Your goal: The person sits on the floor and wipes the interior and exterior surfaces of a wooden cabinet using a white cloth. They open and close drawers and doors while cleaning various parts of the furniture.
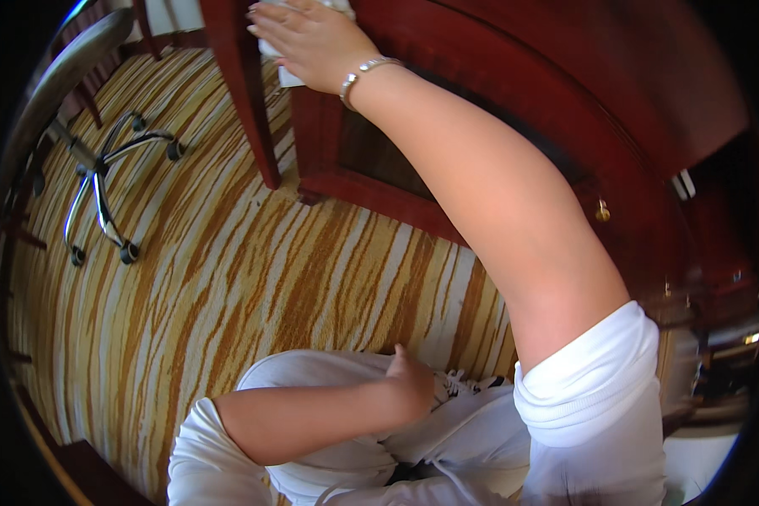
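At the top of the head view my right hand [319,44], with a silver bangle [348,88] at the wrist, lies flat with its fingers stretched over a white cloth [291,77]. The cloth is at the left end of a dark red wooden cabinet [379,196], near its upper corner. Whether the fingers grip the cloth is hidden. My left hand [411,382] is low in front of my body, near my knee, with its thumb raised; its other fingers are hidden from view. Light grey trousers [322,370] cover my bent legs.
A tapered red wooden leg [246,101] stands just left of the cabinet. Farther left is a swivel chair with a chrome wheeled base [98,167]. Striped carpet [259,272] covers the floor. A brass-coloured knob or key [602,210] sticks out from the cabinet at right.
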Motion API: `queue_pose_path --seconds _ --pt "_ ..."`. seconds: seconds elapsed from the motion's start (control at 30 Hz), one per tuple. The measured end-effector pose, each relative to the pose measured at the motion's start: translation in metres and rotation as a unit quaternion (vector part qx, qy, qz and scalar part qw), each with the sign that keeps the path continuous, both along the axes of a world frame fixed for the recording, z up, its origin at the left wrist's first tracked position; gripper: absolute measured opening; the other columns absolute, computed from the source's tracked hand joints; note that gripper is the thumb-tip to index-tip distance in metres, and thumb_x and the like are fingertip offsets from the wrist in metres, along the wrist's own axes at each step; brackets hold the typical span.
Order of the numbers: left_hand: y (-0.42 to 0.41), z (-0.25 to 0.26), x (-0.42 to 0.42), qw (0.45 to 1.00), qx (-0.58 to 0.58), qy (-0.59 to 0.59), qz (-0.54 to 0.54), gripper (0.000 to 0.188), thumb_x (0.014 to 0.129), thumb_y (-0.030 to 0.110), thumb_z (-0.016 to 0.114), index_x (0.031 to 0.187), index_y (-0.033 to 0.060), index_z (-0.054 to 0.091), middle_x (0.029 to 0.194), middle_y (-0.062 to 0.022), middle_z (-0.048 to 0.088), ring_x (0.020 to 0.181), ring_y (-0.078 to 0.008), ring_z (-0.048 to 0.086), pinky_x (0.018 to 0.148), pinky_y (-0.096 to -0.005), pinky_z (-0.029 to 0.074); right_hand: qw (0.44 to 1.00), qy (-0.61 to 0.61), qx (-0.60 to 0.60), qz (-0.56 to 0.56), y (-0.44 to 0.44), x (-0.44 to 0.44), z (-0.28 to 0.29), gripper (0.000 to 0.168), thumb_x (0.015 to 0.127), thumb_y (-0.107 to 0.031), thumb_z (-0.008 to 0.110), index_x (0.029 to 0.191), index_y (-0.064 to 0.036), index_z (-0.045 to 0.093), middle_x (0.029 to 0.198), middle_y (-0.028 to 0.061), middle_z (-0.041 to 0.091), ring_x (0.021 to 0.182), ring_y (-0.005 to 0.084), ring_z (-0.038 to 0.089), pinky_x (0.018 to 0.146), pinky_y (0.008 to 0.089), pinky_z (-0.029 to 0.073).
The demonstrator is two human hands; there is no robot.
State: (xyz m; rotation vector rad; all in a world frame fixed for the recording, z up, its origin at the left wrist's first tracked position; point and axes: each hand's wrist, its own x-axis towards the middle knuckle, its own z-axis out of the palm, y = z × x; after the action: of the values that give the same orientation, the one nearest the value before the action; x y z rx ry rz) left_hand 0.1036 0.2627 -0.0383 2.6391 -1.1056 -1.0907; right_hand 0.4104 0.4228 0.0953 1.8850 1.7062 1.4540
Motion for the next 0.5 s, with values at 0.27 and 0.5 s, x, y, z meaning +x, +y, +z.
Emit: queue_pose_path --seconds 0.27,0.5 --pt "-0.001 0.003 0.019 0.995 -0.026 0.093 0.017 0.061 0.088 0.05 0.052 0.122 0.0 0.05 0.104 -0.0177 0.066 0.098 -0.0317 0.064 0.082 -0.0433 0.05 0.987 -0.112 0.017 -0.115 -0.104 -0.018 0.023 0.056 0.09 -0.028 0.049 0.143 -0.017 0.035 0.148 -0.0053 0.034 0.136 0.0112 0.03 0.113 0.0317 0.021" --pt "0.001 -0.018 0.014 0.998 -0.001 0.054 0.03 0.059 0.089 0.052 0.05 0.125 0.006 0.051 0.103 -0.0177 0.066 0.093 -0.0342 0.065 0.079 -0.0442 0.05 0.991 -0.074 0.003 -0.113 -0.217 -0.02 0.028 0.059 0.087 -0.026 0.054 0.142 -0.021 0.037 0.145 -0.0077 0.039 0.131 0.0107 0.036 0.111 0.032 0.028"
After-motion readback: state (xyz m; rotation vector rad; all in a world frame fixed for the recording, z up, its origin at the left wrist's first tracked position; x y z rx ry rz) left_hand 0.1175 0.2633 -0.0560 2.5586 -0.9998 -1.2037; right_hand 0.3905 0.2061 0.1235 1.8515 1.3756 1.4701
